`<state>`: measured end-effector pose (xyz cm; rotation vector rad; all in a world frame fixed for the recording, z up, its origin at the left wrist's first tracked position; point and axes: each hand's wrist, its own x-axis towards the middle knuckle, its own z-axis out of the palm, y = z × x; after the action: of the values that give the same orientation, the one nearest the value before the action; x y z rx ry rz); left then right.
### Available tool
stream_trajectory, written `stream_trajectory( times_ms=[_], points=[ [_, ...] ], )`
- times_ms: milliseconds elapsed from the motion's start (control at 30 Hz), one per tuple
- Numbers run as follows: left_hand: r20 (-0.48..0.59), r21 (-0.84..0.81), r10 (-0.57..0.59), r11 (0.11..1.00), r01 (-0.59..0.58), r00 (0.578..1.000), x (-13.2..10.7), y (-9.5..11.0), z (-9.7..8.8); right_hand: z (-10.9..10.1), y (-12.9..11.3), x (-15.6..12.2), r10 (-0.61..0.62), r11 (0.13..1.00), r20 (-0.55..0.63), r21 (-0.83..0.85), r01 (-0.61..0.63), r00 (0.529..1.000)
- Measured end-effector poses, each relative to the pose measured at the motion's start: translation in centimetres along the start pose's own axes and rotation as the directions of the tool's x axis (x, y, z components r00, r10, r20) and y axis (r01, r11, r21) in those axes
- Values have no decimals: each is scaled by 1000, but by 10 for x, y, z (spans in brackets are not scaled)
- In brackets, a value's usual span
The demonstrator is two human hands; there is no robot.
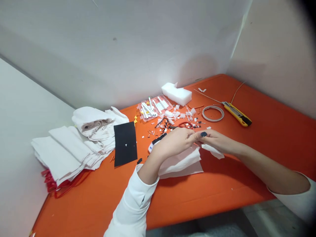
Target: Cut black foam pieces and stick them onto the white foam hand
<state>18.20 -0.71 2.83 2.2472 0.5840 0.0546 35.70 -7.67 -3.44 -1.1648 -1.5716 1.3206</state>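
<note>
My left hand (176, 141) and my right hand (217, 141) meet above the front middle of the table, both closed, a dark-nailed thumb pressed over the fingers. Between them they grip a white cloth (181, 162), thin and soft-looking, which hangs in folds below my left hand. A loose white flap (213, 151) sticks out under my right hand; whether it belongs to the same cloth I cannot tell. Just behind the hands lie red-handled scissors (185, 124), partly covered by scraps. A white and black object (150, 147) is mostly hidden by my left wrist.
On the orange table (276, 144) lie folded white cloths (64, 144) over red plastic (50, 181), a black sheet (125, 144), an open case of markers (148, 110), white foam (177, 93), foam scraps (175, 114), a tape roll (202, 113) and a yellow utility knife (237, 113). Walls border it.
</note>
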Motion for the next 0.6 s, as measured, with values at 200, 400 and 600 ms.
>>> stream_trajectory(
  times_ms=[200,400,600],
  points=[
    [-131,-520,97,841,-152,987,12,-8,16,15,-4,2,87,905,-103,424,-35,991],
    [-248,-715,69,660,-230,966,14,-13,15,-10,-27,-4,30,793,-245,596,126,969],
    [-46,-417,78,905,-90,996,-1,-4,-6,-39,-14,-1,82,911,-358,406,76,930]
  ],
)
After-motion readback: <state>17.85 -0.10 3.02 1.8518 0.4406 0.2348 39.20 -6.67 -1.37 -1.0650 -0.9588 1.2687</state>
